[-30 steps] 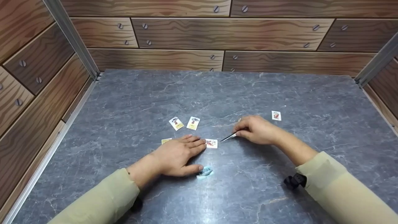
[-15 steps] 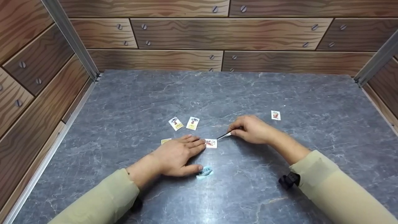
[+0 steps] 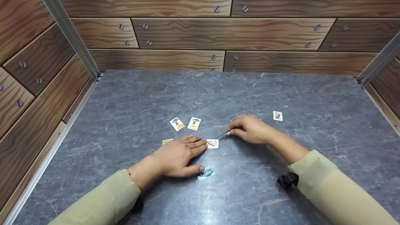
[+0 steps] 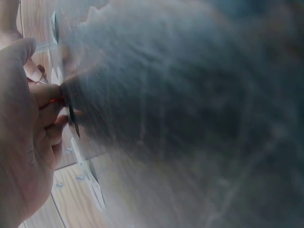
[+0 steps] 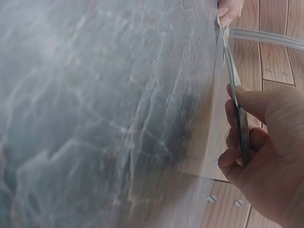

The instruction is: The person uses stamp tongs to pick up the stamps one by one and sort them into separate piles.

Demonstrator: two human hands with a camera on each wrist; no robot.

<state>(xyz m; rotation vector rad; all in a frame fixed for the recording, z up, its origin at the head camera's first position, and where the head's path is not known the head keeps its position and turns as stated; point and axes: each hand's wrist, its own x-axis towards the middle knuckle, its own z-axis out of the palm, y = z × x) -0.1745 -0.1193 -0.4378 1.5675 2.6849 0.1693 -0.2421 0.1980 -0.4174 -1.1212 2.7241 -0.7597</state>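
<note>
Metal tweezers (image 3: 223, 135), slim and pointed, pinched in the right hand (image 3: 250, 128); tips aimed left at a small printed sticker (image 3: 212, 143) lying flat on the grey marbled table (image 3: 281, 90) near the middle. Tips reach the sticker's far right corner; whether they have closed on it cannot be told. In the right wrist view the tweezers (image 5: 236, 95) run up from the curled fingers (image 5: 242, 104).

Sticker: thin paper, judged very light, limp and easy to crease or tear; best taken by an edge or corner with the tweezer points, since it lies flush and gives bare fingers little to lift.

Left hand (image 3: 178, 155): palm down, fingers straight and together, flat on the table, fingertips touching the sticker's left edge. The two hands are apart, with the sticker between them.

Other items on the table:
- two stickers (image 3: 177, 124) (image 3: 194, 123), side by side, just beyond the left hand;
- one yellow-edged sticker (image 3: 167, 141), partly hidden under the left hand's far-left side;
- one sticker (image 3: 277, 116) alone, to the far right of the right hand;
- one pale blue crumpled scrap (image 3: 206, 172) by the left thumb, near side.

Containers: none in view.

Surround: wood-patterned walls (image 3: 231, 32) with printed screws on three sides.
</note>
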